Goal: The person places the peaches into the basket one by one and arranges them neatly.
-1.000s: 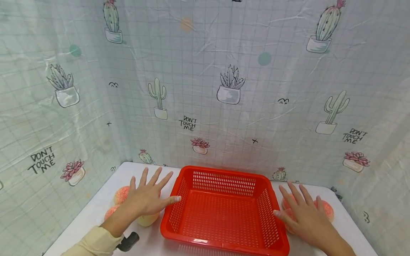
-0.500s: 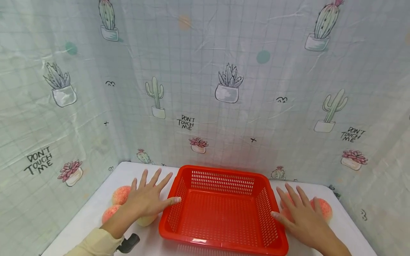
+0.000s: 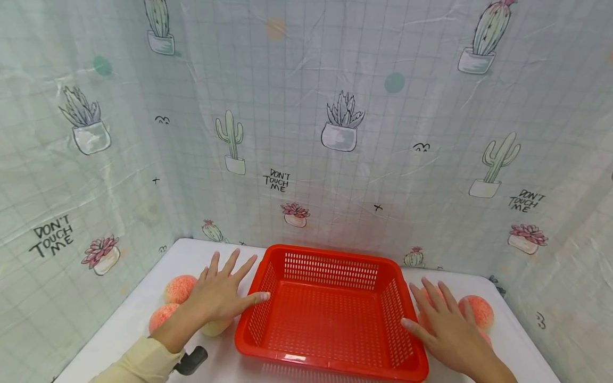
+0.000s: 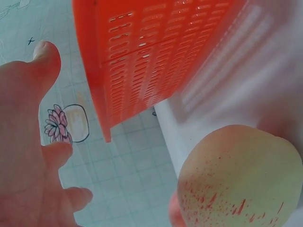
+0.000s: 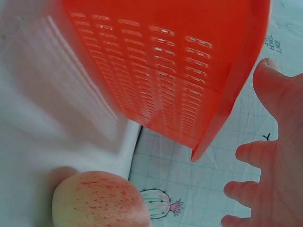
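Observation:
A red plastic basket with slotted walls stands on the white table, with nothing inside. My left hand hovers at its left side, fingers spread, thumb over the rim. Under and beside that hand lie several peaches, including a pinkish one and a yellowish one. In the left wrist view a pale yellow peach sits below the hand, apart from it. My right hand is spread at the basket's right side above more peaches, some partly covered. One speckled peach shows in the right wrist view.
A cactus-printed sheet hangs behind the table and along both sides. The white table ends close to it at the back. A black strap-like device is at the left wrist.
My right hand has drifted slightly nearer and to the left, uncovering more of the peaches there. The left hand stays almost in place. The head view has shifted a little.

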Available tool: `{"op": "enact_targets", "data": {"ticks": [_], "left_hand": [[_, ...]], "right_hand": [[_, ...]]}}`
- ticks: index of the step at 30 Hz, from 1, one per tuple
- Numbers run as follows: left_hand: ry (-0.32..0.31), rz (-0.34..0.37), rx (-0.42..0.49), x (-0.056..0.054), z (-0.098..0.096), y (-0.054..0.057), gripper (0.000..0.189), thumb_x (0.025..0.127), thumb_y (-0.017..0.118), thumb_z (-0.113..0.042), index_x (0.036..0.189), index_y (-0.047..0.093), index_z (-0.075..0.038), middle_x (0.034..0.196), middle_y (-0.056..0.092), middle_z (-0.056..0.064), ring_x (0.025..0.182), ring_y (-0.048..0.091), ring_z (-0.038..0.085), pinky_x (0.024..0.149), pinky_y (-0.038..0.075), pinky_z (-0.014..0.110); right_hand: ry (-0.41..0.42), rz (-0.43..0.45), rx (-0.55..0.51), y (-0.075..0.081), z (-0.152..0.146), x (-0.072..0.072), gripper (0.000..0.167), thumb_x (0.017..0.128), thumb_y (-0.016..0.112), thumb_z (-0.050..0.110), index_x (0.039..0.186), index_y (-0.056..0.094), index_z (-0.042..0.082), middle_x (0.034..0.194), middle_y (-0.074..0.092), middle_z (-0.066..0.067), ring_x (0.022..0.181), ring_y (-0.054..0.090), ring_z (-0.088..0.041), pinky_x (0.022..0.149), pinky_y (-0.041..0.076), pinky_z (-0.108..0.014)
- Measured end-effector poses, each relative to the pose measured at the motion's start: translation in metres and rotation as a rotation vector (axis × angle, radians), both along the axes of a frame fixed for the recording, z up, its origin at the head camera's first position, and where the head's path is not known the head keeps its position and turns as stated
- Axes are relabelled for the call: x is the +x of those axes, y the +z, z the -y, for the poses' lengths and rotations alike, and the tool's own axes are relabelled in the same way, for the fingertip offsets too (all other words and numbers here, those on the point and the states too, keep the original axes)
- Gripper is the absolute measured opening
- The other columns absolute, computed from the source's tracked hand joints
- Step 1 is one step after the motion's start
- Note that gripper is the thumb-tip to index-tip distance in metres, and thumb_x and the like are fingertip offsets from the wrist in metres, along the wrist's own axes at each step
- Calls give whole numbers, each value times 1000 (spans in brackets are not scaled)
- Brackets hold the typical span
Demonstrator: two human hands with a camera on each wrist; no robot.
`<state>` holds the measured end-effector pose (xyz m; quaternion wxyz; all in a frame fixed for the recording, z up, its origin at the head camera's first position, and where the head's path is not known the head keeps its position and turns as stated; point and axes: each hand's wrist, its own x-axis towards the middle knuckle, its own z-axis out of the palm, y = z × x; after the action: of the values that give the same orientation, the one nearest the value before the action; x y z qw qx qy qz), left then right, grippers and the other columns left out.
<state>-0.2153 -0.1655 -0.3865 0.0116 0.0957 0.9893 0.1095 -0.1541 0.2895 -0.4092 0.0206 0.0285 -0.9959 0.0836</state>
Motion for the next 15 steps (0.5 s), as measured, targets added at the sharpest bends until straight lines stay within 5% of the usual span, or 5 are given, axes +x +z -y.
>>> {"op": "enact_targets", "data": {"ticks": [8,15], "left_hand": [[-53,21,28,-5,0,-6,99,88,57,-78,165,31,-20,171,24,24,153,16,63,123,18,75],[-61,97,181,-10,1,-8,99,89,61,-74,165,30,-19,171,21,25,150,20,65,113,27,82]], "right_hand": [[16,-14,-29,-6,0,1,96,91,59,74,163,35,16,169,28,-24,152,14,-55,113,6,-88],[20,-10,-49,-8,1,1,95,92,57,75,163,35,16,170,27,-24,151,16,-56,113,6,-87]]}}
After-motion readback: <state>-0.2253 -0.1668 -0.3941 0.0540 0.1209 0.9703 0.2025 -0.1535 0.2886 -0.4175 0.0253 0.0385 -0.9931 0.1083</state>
